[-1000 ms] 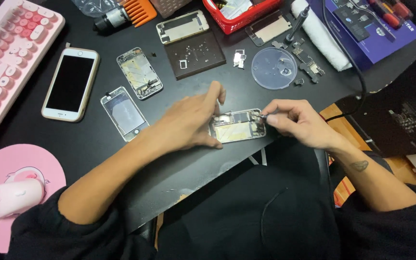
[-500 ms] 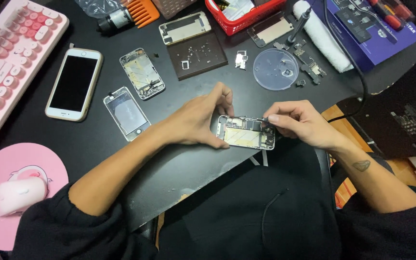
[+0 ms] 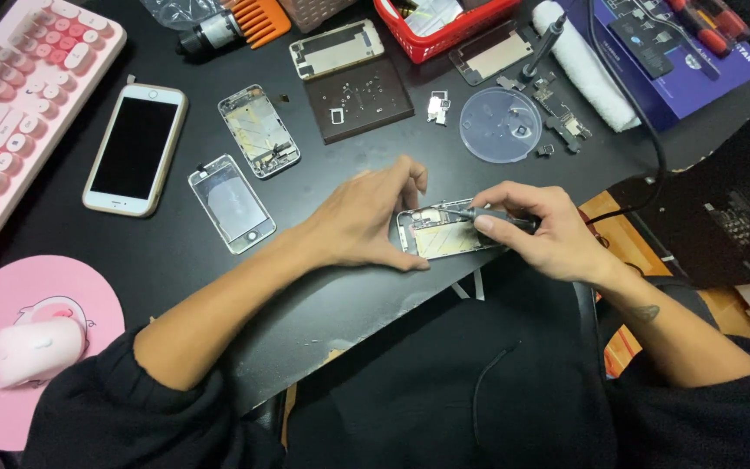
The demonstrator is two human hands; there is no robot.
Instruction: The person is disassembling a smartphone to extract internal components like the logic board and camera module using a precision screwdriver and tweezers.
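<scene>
We look down from one head-worn camera, close above the near edge of the black table [image 3: 323, 295], facing away from our body; both forearms enter from the bottom, the far edge is cropped.

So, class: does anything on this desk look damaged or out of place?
Nothing looks spilled. The opened phone between the left hand and right hand sits at the desk edge; loose parts lie scattered.

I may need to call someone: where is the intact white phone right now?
In the head view, the white phone lies screen-up at the table's left, between the pink keyboard and a bare phone frame.
</scene>
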